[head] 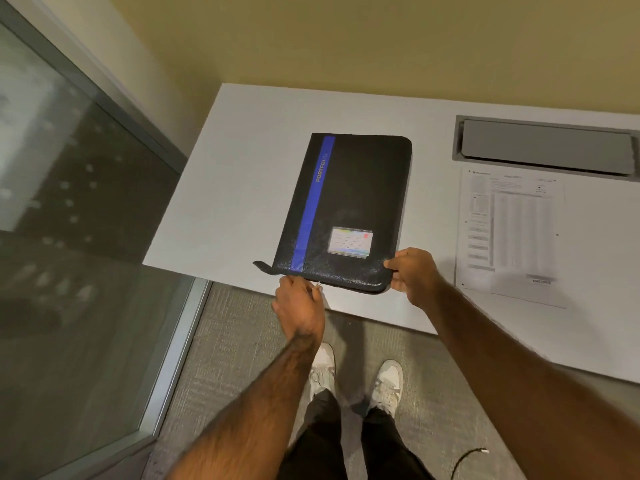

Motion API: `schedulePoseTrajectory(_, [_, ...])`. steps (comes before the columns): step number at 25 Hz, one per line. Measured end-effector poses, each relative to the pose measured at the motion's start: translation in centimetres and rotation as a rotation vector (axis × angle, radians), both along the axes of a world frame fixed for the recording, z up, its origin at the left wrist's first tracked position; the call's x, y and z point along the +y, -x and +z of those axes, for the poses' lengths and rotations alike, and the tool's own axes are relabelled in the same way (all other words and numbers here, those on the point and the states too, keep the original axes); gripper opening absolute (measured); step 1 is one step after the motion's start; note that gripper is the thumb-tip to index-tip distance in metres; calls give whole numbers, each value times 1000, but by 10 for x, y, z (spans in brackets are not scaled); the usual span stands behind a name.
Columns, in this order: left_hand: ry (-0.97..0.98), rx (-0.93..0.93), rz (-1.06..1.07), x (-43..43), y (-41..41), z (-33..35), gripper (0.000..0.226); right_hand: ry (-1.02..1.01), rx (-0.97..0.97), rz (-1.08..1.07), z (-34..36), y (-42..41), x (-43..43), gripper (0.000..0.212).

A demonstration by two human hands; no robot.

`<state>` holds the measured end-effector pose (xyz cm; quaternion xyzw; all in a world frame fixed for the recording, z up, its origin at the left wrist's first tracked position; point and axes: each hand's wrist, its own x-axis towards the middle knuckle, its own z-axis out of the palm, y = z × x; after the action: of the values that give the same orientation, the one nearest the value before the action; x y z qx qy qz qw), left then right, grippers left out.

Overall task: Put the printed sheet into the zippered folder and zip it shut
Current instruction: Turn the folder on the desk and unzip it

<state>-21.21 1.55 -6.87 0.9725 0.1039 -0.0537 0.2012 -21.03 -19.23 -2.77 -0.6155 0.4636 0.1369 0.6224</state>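
Observation:
A black zippered folder (349,202) with a blue stripe and a small label card lies closed on the white table (235,188), its near edge by the table's front. My left hand (299,306) pinches the small metal zipper pull (318,285) at the folder's near edge. My right hand (412,271) grips the folder's near right corner. The printed sheet (512,233) lies flat on the table to the right of the folder, apart from it.
A grey recessed cable hatch (547,147) sits in the table behind the sheet. A glass wall with a metal frame (86,202) stands on the left. Below are carpet, my white shoes and a black cable (467,460) on the floor.

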Motion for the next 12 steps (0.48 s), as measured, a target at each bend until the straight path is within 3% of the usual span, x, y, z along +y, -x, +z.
schedulePoseTrajectory(5, [-1, -32, 97, 39, -17, -10, 27, -101, 1, -59, 11, -2, 1, 5])
schedulePoseTrajectory(12, [-22, -67, 153, 78, -37, -13, 21, -114, 29, -110, 16, -4, 6, 15])
